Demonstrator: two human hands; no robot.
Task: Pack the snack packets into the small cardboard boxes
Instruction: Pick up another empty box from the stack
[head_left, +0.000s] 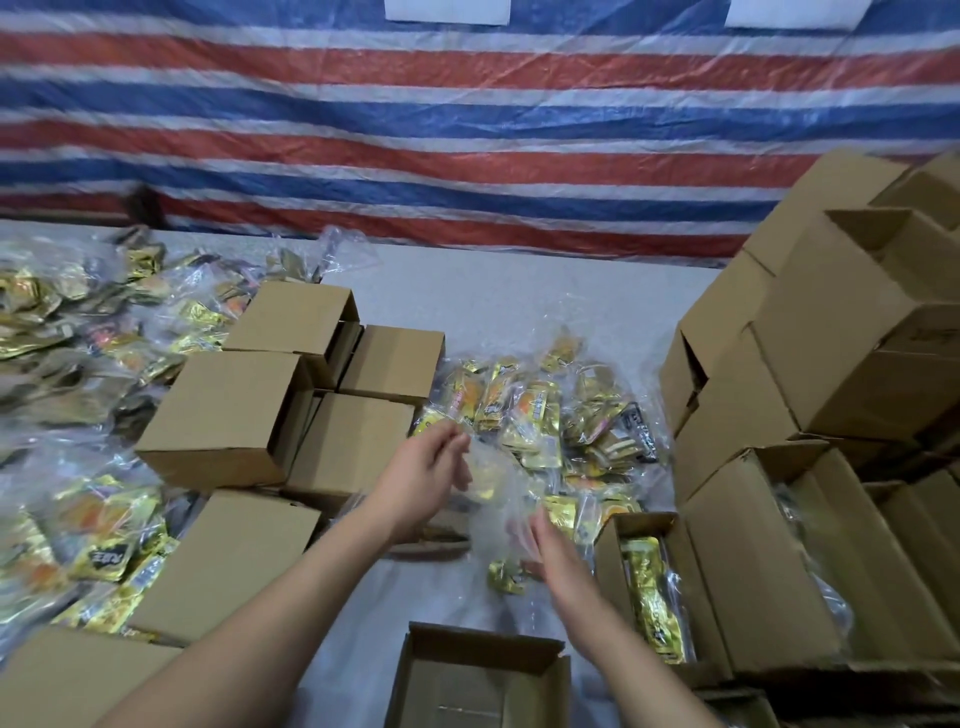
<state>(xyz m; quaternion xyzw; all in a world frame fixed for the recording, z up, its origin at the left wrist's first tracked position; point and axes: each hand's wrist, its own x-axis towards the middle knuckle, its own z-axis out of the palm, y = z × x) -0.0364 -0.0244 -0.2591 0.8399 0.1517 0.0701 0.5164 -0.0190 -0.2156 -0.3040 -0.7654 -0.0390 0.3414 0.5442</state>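
Packing station: hands at the clear bag of snack packets, open box waiting.

Left to right: bagged packets (78, 540) and closed cardboard boxes (228, 410); left hand (426, 467), grip loosely curled at the clear bag (498, 499), hold uncertain through blur; right hand (550, 551), fingers straight against the same film; empty open box (478, 675) nearest; filled boxes (654, 587) on the table (519, 291). Risk: slack film could slip, spilling packets beside the box.

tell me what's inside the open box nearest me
The open box shows only bare cardboard floor; no snack packets in it yet. Its near end is cut off by the picture's edge.
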